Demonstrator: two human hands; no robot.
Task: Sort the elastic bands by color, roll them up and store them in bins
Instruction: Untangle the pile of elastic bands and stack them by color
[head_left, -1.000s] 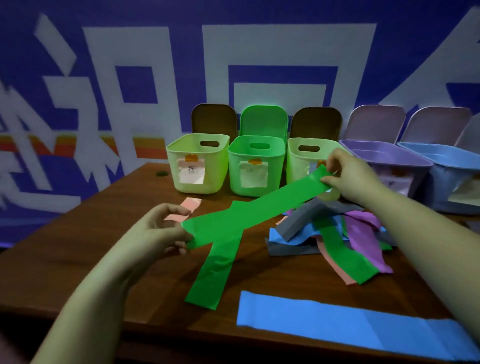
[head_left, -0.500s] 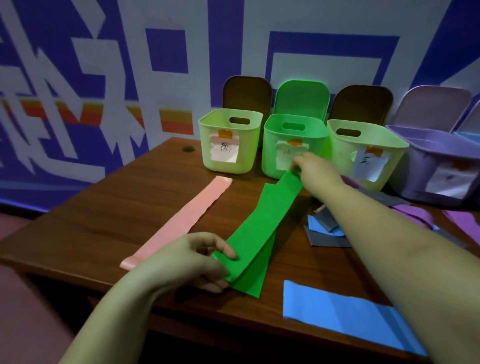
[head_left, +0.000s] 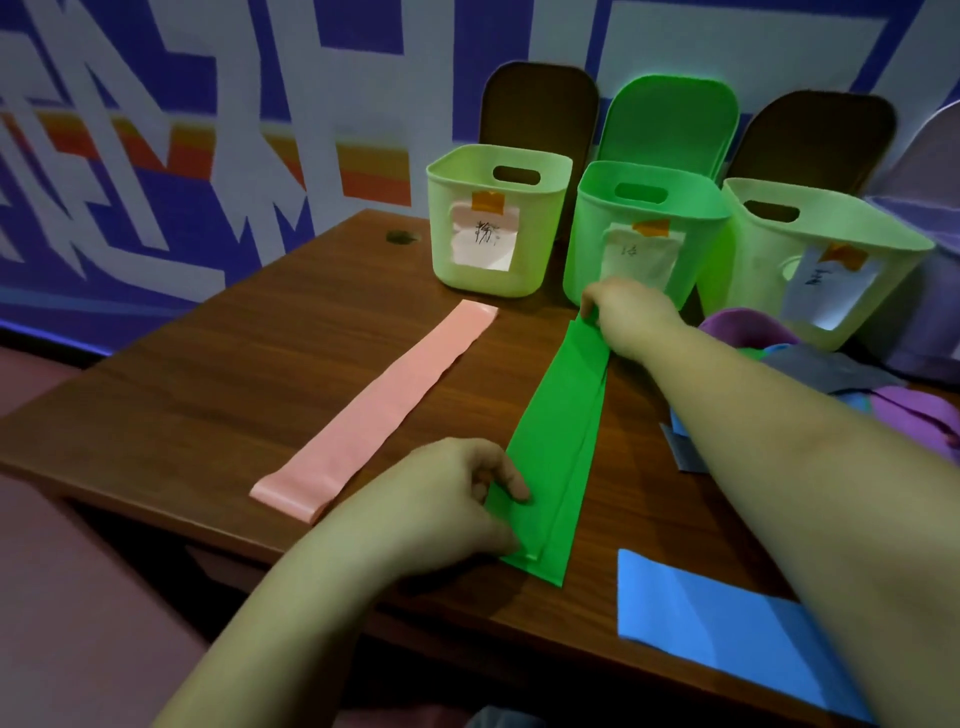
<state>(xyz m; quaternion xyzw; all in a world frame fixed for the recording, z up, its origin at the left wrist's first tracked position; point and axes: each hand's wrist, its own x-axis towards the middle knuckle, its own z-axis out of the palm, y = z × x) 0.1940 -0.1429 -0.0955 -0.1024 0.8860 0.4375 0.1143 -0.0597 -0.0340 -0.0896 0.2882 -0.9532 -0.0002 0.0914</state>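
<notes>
A green band lies stretched flat on the worktop, right of a pink band. The left hand pinches its near end; the right hand pinches its far end, just before the green bin.

- The bench is dark brown wood or wood-look laminate, smooth, with fine grain lines and a faint sheen.
- The green band is thin, smooth, matt elastic sheet, lying flat in layers.
- The pink band is the same thin sheet, with a soft gloss at its folded ends.
- The blue band looks smooth and matt.
- The three pale green bins are smooth moulded plastic, slightly glossy.
- Each bin carries a white paper label stuck on with orange tape.
</notes>
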